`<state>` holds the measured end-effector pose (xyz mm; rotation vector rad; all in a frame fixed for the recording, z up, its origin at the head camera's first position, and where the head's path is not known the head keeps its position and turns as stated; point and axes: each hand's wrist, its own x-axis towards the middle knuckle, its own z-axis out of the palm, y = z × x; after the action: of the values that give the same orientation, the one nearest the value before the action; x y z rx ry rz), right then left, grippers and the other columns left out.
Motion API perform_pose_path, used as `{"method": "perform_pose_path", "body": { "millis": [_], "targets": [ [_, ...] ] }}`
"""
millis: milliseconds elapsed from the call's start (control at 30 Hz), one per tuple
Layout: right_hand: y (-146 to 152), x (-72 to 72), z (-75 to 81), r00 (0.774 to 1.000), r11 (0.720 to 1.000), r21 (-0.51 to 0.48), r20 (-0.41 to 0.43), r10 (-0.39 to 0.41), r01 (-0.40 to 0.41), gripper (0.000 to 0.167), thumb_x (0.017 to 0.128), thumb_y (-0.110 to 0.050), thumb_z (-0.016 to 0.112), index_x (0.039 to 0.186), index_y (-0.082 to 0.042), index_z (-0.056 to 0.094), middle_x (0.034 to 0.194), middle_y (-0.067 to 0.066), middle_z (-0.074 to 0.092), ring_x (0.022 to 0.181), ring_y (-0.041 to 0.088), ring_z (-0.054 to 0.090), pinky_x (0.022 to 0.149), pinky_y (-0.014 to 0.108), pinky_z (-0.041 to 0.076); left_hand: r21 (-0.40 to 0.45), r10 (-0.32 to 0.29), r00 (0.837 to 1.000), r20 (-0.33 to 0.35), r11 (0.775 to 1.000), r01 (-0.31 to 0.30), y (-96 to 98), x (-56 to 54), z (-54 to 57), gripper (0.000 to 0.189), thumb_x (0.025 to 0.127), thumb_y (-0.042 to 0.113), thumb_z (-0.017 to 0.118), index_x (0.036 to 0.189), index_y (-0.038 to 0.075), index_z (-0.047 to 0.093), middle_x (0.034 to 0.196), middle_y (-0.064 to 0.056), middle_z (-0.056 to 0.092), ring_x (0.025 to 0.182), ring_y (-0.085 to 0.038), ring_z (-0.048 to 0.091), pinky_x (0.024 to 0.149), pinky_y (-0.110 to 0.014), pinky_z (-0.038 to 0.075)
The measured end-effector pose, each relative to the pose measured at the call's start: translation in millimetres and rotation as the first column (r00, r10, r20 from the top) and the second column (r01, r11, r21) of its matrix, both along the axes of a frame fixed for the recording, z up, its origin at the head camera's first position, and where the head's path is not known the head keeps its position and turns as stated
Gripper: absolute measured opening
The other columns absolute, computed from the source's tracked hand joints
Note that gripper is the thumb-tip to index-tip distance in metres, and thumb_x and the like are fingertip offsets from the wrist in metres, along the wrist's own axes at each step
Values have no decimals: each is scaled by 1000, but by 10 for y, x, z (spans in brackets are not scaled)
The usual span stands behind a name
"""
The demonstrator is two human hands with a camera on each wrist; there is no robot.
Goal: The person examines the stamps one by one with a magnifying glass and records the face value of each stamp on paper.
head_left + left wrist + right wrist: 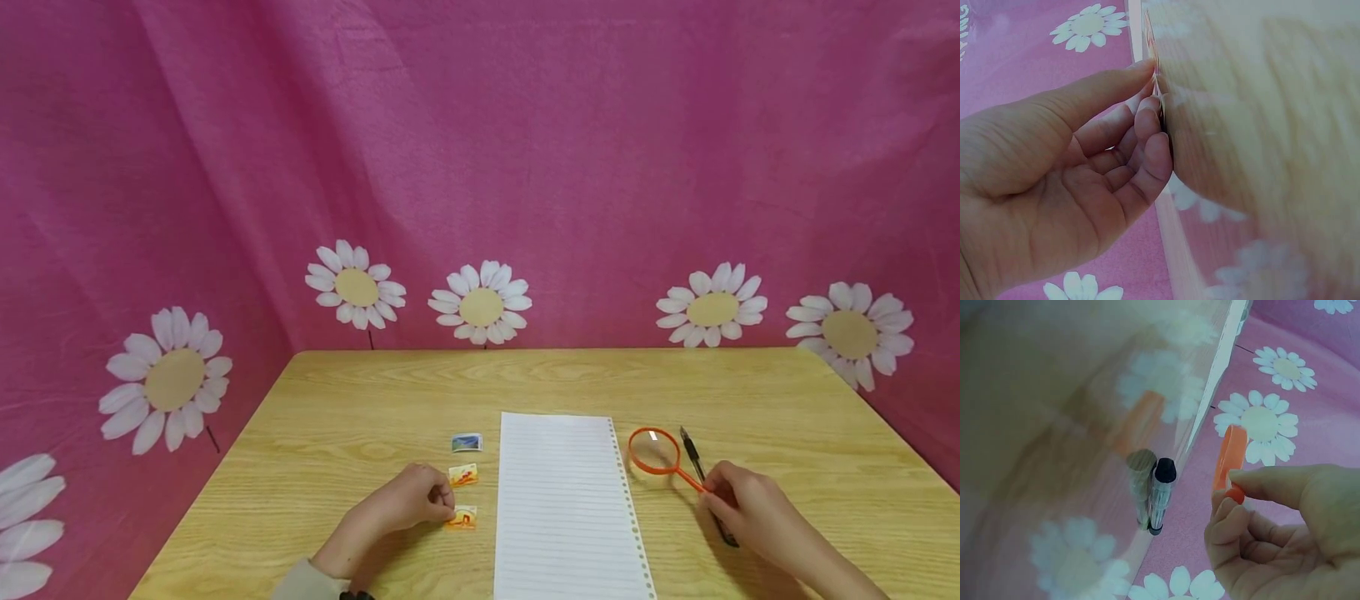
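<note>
My left hand (pixel 408 500) pinches the left edge of the nearest of three small stamps, an orange-and-white one (pixel 462 518). In the left wrist view, that stamp (pixel 1150 40) shows almost edge-on at the tips of the thumb and fingers. Beyond it lie a second orange stamp (pixel 463 475) and a blue-green stamp (pixel 467 442). My right hand (pixel 753 508) grips the handle of an orange magnifying glass (pixel 678 468). In the right wrist view, its orange rim (pixel 1230 450) stands off the table. A black-capped pen (pixel 693 454) lies beside and partly under the right hand.
A lined sheet of paper (pixel 566 500) with punched holes down its right edge lies between the hands. The wooden table (pixel 360 392) is glossy and reflects things. Pink cloth (pixel 600 167) with white daisies hangs behind it and at the sides.
</note>
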<state>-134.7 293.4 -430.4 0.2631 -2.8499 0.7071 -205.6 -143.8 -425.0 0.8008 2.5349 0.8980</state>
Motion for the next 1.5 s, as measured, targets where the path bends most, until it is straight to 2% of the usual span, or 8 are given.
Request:
{"method": "perform_pose_path", "body": {
  "millis": [200,367,467,767,967,1233,1367,1500],
  "targets": [
    [-8,-60,48,997,999,-29,79,-22,24,9,87,-6,69,84,-5,60,68,-3,60,58,-6,47,53,20,43,1,0,1000,3,1000,0,2,-3,5,10,84,7,74,77,6,68,73,2,60,65,-5,46,60,-19,39],
    [-2,-123,85,980,997,-59,192,-40,53,9,91,-9,65,87,-3,61,71,0,62,57,-1,47,54,21,41,2,-4,1000,5,1000,4,0,-11,-1,10,84,7,74,77,6,68,72,2,60,64,-5,46,60,-19,39],
    [-10,-155,91,973,996,-62,225,-47,63,10,92,-10,64,88,-2,60,71,1,62,57,2,46,54,22,40,0,-1,1000,4,1000,1,-2,-16,-7,10,84,7,74,76,6,68,72,3,59,64,-4,46,60,-19,39],
    [-23,-212,84,971,996,-36,231,-66,76,13,91,-11,65,85,-1,59,72,0,60,59,5,46,55,22,40,-14,-2,1000,-16,1000,2,8,-23,-23,10,83,8,75,76,7,68,71,6,58,64,-2,46,61,-18,40],
    [-51,-231,107,968,996,-23,239,-74,82,14,88,-11,65,80,-3,58,70,1,59,58,9,45,55,23,38,-11,3,1000,-6,1000,-3,6,-18,-9,10,84,8,75,77,7,68,71,3,59,65,-4,46,61,-19,39],
    [-155,-265,123,945,994,-42,319,-78,96,25,88,-19,67,71,-6,54,61,0,51,53,13,43,50,25,35,-8,0,1000,6,1000,0,-14,-25,-7,10,84,8,75,76,7,67,71,6,58,65,-4,46,61,-18,40],
    [-203,-276,88,948,997,-30,315,-52,65,26,87,-19,68,69,-7,55,60,0,51,53,13,43,50,24,34,-13,-25,999,-26,1000,25,-22,-27,-1,11,84,8,74,75,8,67,70,9,56,65,-3,46,61,-18,40],
    [-235,-275,42,953,1000,-5,302,-19,22,25,86,-18,70,67,-7,57,59,0,53,52,12,43,50,23,35,-25,4,1000,-5,1000,-4,3,-24,1,11,84,8,74,76,8,67,72,6,56,66,-4,46,62,-19,39]
  ]
}}
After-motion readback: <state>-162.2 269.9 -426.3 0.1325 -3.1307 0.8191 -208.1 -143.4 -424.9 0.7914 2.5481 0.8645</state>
